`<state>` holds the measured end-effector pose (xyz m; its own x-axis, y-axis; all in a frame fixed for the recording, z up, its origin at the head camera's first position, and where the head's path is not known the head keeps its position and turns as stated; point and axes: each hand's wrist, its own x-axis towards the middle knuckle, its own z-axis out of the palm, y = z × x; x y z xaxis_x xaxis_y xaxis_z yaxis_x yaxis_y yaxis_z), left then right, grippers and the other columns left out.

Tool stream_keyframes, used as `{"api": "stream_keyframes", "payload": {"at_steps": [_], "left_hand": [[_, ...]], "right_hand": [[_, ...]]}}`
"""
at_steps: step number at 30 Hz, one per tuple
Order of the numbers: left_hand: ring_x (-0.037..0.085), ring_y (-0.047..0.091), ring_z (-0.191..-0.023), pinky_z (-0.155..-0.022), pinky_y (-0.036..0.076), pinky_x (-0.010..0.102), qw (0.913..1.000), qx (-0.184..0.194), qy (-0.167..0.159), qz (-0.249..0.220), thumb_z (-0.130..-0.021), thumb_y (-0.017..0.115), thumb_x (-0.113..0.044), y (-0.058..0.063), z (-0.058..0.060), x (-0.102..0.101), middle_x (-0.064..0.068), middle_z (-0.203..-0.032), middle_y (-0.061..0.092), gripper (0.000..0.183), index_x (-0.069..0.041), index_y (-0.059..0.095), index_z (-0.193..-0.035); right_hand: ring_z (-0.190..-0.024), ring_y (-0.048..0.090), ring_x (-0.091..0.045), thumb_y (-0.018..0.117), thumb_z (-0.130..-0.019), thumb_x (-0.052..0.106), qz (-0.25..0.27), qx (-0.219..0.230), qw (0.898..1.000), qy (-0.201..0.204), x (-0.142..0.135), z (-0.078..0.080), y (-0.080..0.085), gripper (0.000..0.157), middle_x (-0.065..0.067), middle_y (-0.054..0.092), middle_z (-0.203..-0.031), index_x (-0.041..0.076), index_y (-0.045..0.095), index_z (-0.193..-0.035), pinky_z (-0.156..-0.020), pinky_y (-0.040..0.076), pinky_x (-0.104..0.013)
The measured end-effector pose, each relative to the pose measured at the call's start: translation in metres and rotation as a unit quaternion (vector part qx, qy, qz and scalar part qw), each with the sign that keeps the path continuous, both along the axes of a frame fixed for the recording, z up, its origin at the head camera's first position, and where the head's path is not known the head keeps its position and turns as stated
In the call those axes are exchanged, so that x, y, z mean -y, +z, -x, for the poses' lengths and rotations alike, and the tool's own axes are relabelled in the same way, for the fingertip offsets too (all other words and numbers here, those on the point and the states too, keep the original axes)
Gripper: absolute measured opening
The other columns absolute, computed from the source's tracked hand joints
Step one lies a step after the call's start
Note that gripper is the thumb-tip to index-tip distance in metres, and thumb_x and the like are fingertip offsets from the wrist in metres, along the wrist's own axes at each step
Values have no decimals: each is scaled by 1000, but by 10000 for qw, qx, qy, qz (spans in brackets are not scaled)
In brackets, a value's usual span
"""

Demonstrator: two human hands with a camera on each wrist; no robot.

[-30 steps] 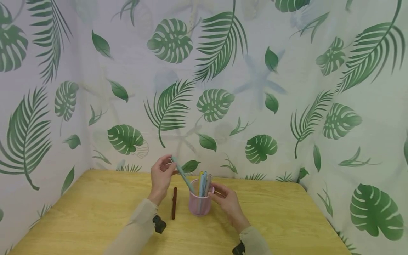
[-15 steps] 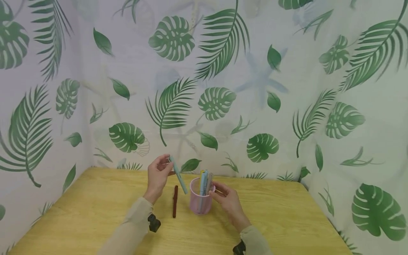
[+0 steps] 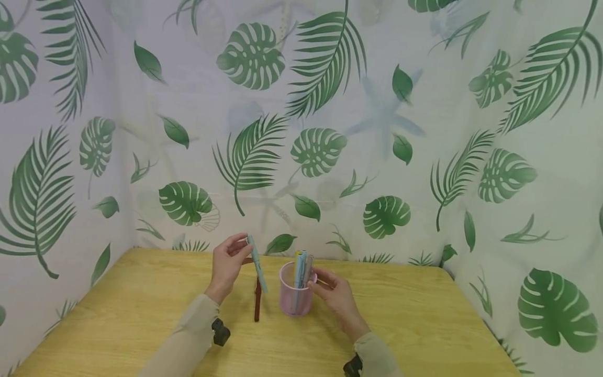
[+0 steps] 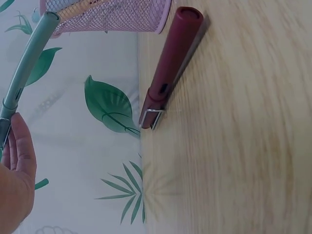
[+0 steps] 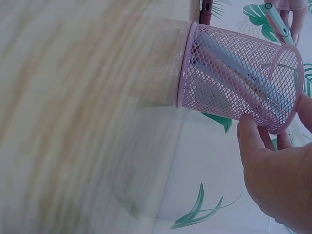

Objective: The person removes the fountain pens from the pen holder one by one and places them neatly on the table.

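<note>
My left hand pinches a light teal pen near its upper end, where the clip is. The pen tilts in the air with its lower end toward the cup, and its body shows plainly in the left wrist view. Below it, a dark red pen with a metal clip lies on the table. With thumb and fingers at the rim, my right hand holds a pink mesh pen cup upright on the table. Blue, yellow and grey pens stand in the cup.
The wooden table reaches back to a white curtain printed with green leaves, which also encloses both sides. A black strap mount sits on each wrist.
The teal pen has come out of the cup and moved left in my left hand, so its lower end now overlaps the dark red pen. My right hand stays at the cup.
</note>
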<state>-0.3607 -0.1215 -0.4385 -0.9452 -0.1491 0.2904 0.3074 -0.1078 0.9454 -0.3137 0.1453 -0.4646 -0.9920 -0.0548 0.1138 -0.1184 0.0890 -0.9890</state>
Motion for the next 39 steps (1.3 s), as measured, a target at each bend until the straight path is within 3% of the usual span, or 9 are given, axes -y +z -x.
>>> {"api": "stream_keyframes", "payload": {"at_steps": [12,25,34,39], "left_hand": [[8,69,-80,-74,61,34,9987,485,-125,-123,-93,65,-3,-3,3,8,21,-114,67,35,1,60,-127],[8,68,-80,-73,61,33,9968,801,63,20,-94,63,-4,-10,7,15,17,-110,70,34,0,61,-127],[10,67,-80,-74,61,35,9945,1034,51,161,-94,63,-5,-19,10,21,1,-92,71,33,0,62,-126],[11,64,-84,-75,60,35,9918,1178,17,488,-94,63,-5,-22,11,23,12,-107,67,32,0,61,-126]], "right_hand": [[-124,56,-40,69,-92,12,12,-53,10000,-51,-1,-2,1,44,-25,55,-138,-1,58,-132,-101,50,-41],[-125,56,-40,68,-92,11,66,-50,10000,8,-2,-4,2,44,-26,54,-138,-2,57,-133,-100,51,-41],[-125,55,-40,68,-92,11,52,-24,10000,39,0,-2,0,44,-26,54,-138,-3,57,-133,-101,50,-44],[-125,55,-41,68,-93,12,35,-74,9999,67,0,-2,1,45,-26,53,-139,-3,56,-133,-102,49,-45]]}}
